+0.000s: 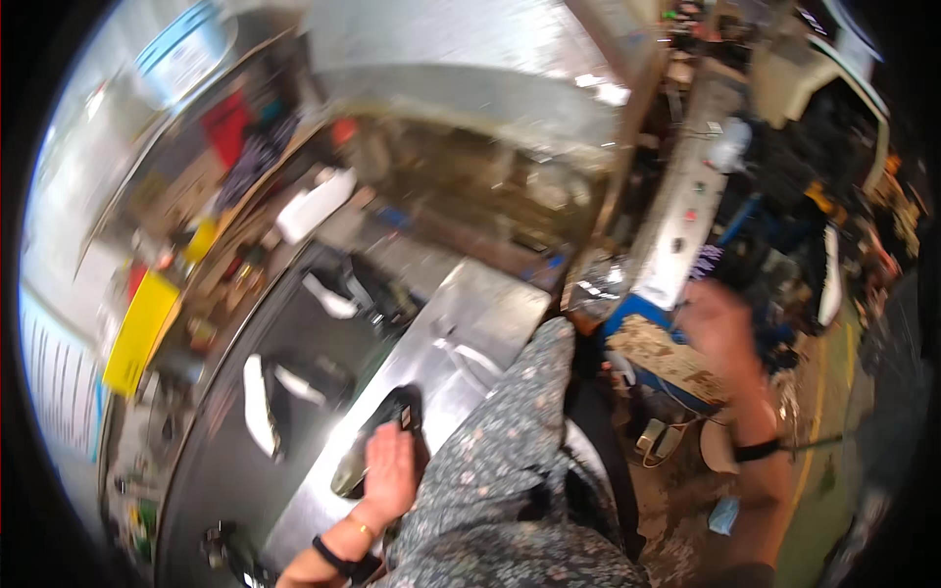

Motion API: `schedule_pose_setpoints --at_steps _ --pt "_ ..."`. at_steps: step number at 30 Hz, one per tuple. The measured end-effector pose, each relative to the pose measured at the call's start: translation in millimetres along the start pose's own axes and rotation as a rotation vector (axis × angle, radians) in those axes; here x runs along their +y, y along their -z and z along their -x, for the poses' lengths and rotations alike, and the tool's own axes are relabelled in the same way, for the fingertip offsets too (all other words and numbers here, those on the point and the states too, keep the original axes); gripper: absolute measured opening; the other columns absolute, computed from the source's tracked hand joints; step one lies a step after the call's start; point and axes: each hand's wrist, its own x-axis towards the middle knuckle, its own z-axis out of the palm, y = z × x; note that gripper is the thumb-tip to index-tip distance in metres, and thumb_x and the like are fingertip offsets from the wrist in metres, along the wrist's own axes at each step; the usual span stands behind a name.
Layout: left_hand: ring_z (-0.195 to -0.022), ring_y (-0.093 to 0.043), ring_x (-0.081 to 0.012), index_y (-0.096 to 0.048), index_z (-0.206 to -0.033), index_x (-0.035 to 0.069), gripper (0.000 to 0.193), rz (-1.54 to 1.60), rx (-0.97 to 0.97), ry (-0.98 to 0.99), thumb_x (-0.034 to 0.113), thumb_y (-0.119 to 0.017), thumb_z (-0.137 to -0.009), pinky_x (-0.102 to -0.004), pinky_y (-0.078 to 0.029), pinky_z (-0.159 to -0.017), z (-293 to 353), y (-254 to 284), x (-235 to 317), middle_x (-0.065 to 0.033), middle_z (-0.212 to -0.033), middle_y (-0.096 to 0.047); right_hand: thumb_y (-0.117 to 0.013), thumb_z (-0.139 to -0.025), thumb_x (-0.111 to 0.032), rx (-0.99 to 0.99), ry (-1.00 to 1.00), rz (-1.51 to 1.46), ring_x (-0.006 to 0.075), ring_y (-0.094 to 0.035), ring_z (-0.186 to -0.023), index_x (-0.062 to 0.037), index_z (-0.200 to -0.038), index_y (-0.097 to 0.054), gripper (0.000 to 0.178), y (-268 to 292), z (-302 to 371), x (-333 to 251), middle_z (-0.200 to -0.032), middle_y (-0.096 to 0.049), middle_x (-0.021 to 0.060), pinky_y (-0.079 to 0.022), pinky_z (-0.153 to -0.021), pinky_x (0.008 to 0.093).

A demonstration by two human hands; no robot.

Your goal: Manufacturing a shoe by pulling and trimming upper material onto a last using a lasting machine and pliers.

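left hand (390, 470) lies, fingers extended and unclenched, against a dark elongated shoe-like piece (399, 403) on a rectangular silver metal plate (502, 299), where a flat palm would probably steady it best; right hand (720, 328), near a purple bristled object (706, 261), too blurred to tell its grip.

Head-worn fisheye, looking down, near left hand (390, 472), right hand (718, 321)
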Motion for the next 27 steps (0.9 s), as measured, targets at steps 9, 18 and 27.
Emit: schedule_pose_setpoints --at_steps 9,18,27 --pt "-0.104 -0.065 -0.0313 -0.061 -0.122 0.005 0.041 0.393 -0.072 -0.136 0.003 -0.053 -0.082 -0.039 -0.054 -0.086 14.0 -9.3 22.4 -0.0133 -0.123 -0.063 -0.064 -0.073 -0.016 0.807 -0.184 0.551 0.0416 -0.051 -0.12 -0.0194 -0.146 -0.042 0.077 245.8 -25.0 268.7 -0.14 -0.044 0.0204 -0.044 -0.096 0.0465" --pt "-0.11 -0.056 -0.0093 -0.058 -0.129 0.002 0.038 1.484 -0.31 0.087 0.019 -0.064 -0.096 -0.0268 -0.046 -0.095 -52.9 65.5 88.0 -0.0046 -0.125 -0.063 -0.073 -0.067 0.004 0.769 0.448 0.241 0.0334 -0.028 -0.143 -0.0014 -0.143 -0.04 0.084 6.1 68.1 60.9 -0.154 -0.031 0.0189 -0.022 -0.116 0.0438" --pt "-0.09 -0.067 -0.0246 -0.059 -0.125 0.012 0.077 2.449 -0.259 0.394 0.075 -0.033 -0.09 -0.0413 -0.056 -0.081 -138.2 47.8 87.8 -0.0091 -0.107 -0.068 -0.086 -0.069 -0.033 0.012 0.642 -0.151 0.0495 -0.045 -0.123 -0.0027 -0.136 -0.045 0.084 -153.7 157.1 -90.5 -0.146 -0.028 0.0354 -0.039 -0.102 0.0538"
